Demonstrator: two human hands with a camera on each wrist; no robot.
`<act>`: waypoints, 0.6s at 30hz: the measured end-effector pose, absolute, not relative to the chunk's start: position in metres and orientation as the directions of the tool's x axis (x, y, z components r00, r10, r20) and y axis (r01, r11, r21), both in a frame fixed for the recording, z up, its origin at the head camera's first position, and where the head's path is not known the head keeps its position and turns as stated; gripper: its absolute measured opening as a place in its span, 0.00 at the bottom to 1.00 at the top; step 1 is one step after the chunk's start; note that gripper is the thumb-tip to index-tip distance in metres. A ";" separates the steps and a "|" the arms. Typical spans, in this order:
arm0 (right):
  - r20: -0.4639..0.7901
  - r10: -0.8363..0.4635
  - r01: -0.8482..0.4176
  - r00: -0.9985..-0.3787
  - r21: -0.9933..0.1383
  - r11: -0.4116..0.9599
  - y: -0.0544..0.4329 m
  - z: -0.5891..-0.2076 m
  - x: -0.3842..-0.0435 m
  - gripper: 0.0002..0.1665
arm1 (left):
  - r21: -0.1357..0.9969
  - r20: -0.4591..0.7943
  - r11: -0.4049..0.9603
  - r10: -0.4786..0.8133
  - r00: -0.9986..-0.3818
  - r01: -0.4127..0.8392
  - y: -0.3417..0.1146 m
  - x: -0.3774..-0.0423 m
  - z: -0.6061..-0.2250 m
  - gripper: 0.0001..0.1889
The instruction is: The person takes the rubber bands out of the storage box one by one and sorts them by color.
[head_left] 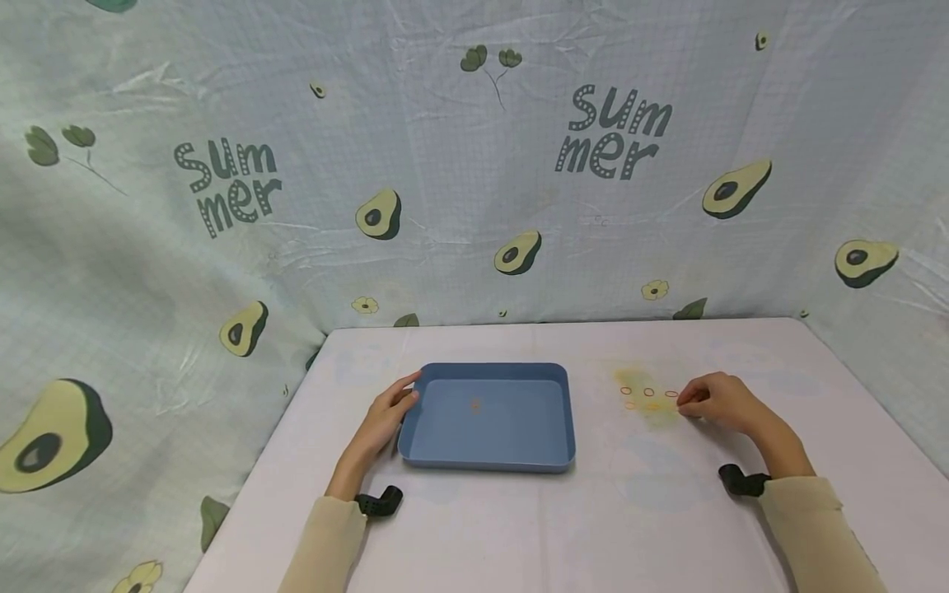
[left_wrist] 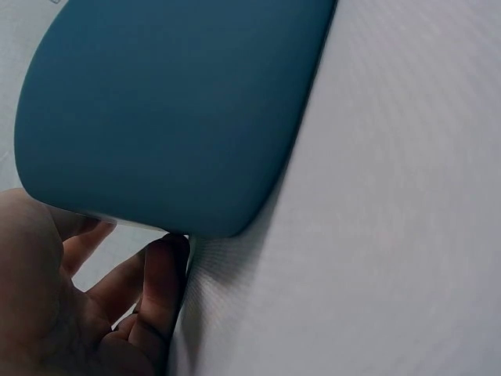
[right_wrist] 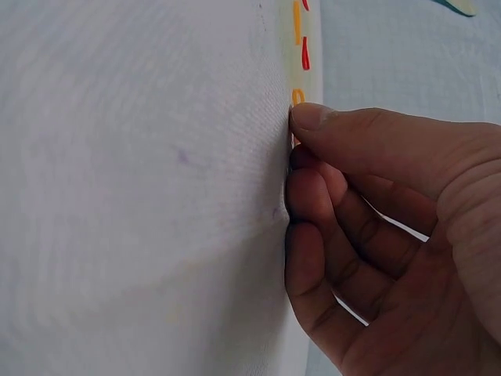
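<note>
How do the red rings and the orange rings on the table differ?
Colour: the red rings are red, while the orange rings are a yellowish orange.
Row: in the head view, the red rings form the back row and the orange rings the front one.
Tray: the tray holds what looks like one small orange ring, but no visible red ring.
Shared: both are small and thin.

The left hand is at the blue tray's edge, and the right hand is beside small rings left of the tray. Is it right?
Not quite: the head view shows the small rings right of the blue tray, beside the right hand, not left.
</note>
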State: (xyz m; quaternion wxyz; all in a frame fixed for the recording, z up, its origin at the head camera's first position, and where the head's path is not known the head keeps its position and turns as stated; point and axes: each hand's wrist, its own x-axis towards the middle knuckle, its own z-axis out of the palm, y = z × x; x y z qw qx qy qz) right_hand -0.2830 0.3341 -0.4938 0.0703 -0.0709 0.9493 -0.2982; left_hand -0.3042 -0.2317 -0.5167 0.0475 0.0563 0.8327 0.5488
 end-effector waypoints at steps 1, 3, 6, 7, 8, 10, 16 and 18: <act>-0.091 -0.174 -0.091 -0.980 -0.575 0.813 0.334 -0.494 -0.283 0.10 | 0.920 -0.015 0.389 0.147 -0.989 0.044 -0.232 -0.304 -0.517 0.25; -0.091 -0.171 -0.089 -0.981 -0.573 0.815 0.333 -0.493 -0.284 0.10 | 0.918 -0.010 0.393 0.148 -0.989 0.050 -0.232 -0.304 -0.517 0.25; -0.093 -0.172 -0.088 -0.981 -0.574 0.814 0.333 -0.493 -0.284 0.10 | 0.917 -0.006 0.396 0.149 -0.989 0.054 -0.233 -0.305 -0.516 0.25; -0.096 -0.165 -0.081 -0.982 -0.575 0.814 0.333 -0.493 -0.284 0.10 | 0.917 -0.005 0.396 0.148 -0.989 0.054 -0.233 -0.305 -0.516 0.25; -0.095 -0.165 -0.081 -0.982 -0.575 0.814 0.333 -0.493 -0.285 0.10 | 0.916 -0.004 0.397 0.147 -0.989 0.055 -0.233 -0.305 -0.516 0.25; -0.096 -0.165 -0.080 -0.982 -0.576 0.813 0.333 -0.493 -0.285 0.11 | 0.918 -0.003 0.393 0.151 -0.989 0.058 -0.233 -0.305 -0.516 0.25; -0.106 -0.160 -0.070 -0.981 -0.576 0.814 0.333 -0.492 -0.285 0.11 | 0.919 -0.003 0.390 0.156 -0.988 0.059 -0.233 -0.304 -0.516 0.25; -0.109 -0.163 -0.071 -0.980 -0.578 0.813 0.333 -0.491 -0.285 0.11 | 0.921 -0.005 0.386 0.151 -0.989 0.054 -0.232 -0.305 -0.516 0.25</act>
